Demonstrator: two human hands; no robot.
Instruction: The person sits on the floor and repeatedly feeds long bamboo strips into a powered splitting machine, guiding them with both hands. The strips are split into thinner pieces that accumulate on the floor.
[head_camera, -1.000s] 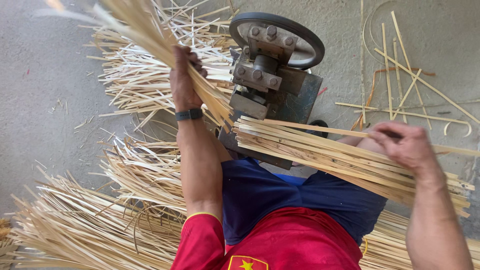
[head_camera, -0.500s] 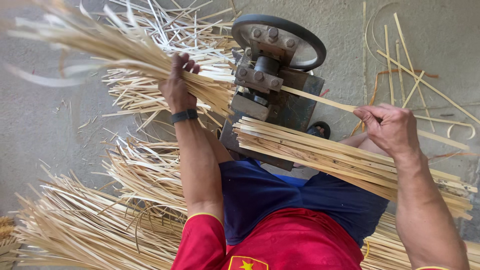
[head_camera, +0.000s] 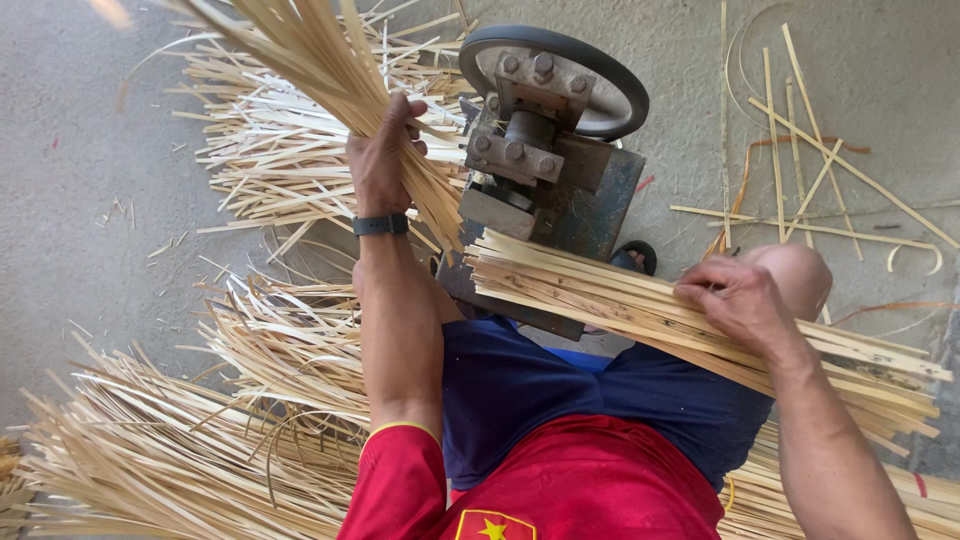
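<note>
We noted the left hand (head_camera: 378, 160) closed tight round a bundle of thin slivers (head_camera: 300, 60), raised and fanning out up and away from the hand, its lower ends trailing down past the wrist band (head_camera: 381, 225) toward the near edge of the splitting machine (head_camera: 540, 160). The machine stood just right of that hand, its wheel (head_camera: 610, 75) on the far side. The right hand (head_camera: 740, 300) lay palm down on a stack of thicker strips (head_camera: 600, 295) that rested across the lap, fingers bent over the top layer; we could not tell whether they pinched a single strip or only pressed on the stack. The stack's cut ends sat just short of the machine, between the two hands. Heaps of slivers (head_camera: 150, 460) covered the floor (head_camera: 80, 200) below and left of the left hand, and a few loose strips (head_camera: 800, 150) lay beyond the right hand. Our judgement: the step in hand was the gathering of split slivers with the left, while the right sorted the unsplit stock. A further pass would call for one strip freed from the stack, its end lined up square with the machine's mouth, and the full left hand kept clear of the wheel.
</note>
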